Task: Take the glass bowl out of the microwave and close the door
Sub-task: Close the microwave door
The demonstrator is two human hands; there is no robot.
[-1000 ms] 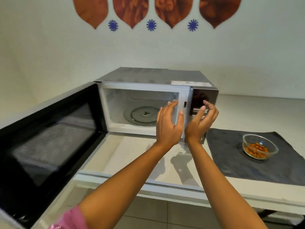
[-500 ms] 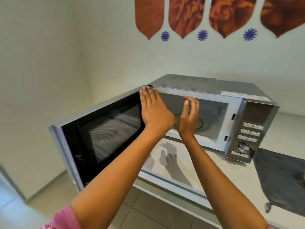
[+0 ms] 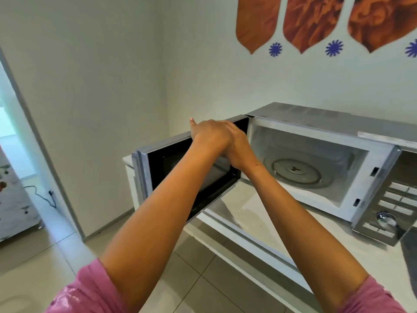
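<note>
The silver microwave (image 3: 316, 123) stands on a white counter (image 3: 246, 211) with its cavity open and only the glass turntable (image 3: 295, 170) inside. Its door (image 3: 167, 170) is swung out to the left, dark inner face toward me. My left hand (image 3: 209, 134) lies over the door's top edge, fingers curled behind it. My right hand (image 3: 239, 150) is pressed just under and behind the left, near the hinge side; its fingers are hidden. The glass bowl is out of view.
The control panel with a knob (image 3: 386, 219) is at the microwave's right end. A strip of dark mat (image 3: 411, 251) shows at the right edge. A wall stands close behind the door. A doorway and a floor cable (image 3: 42, 196) lie to the left.
My view has swung left, so the bowl on the mat left the frame. Both hands moved from in front of the cavity to the door's top edge.
</note>
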